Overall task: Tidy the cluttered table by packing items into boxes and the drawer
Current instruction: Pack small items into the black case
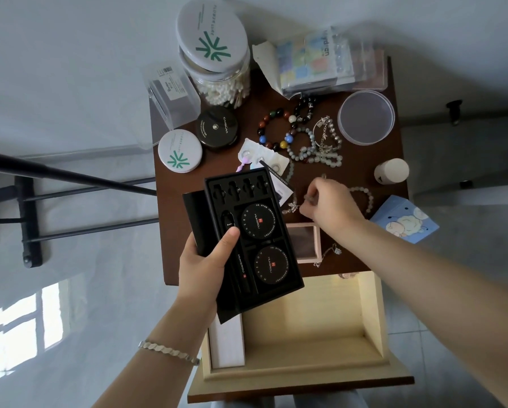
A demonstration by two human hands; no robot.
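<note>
My left hand (207,260) grips a black boxed set (254,240) with two round black tins, held above the table's front edge. My right hand (329,203) pinches a charm bracelet (292,206) on the brown table (364,172). An open pale wooden drawer (299,328) sticks out below the table, with a white box (227,343) against its left wall. A small pink open box (307,242) sits on the table under my right wrist. Several bead bracelets (302,136) lie in the table's middle.
A cotton-swab jar (217,69), a black compact (216,126), a white round tin (179,151), a clear plastic box (173,95), a round clear tub (366,117), packets (314,64), a small white roll (391,171) and a blue card (404,220) crowd the table. A black stand (32,201) is on the left.
</note>
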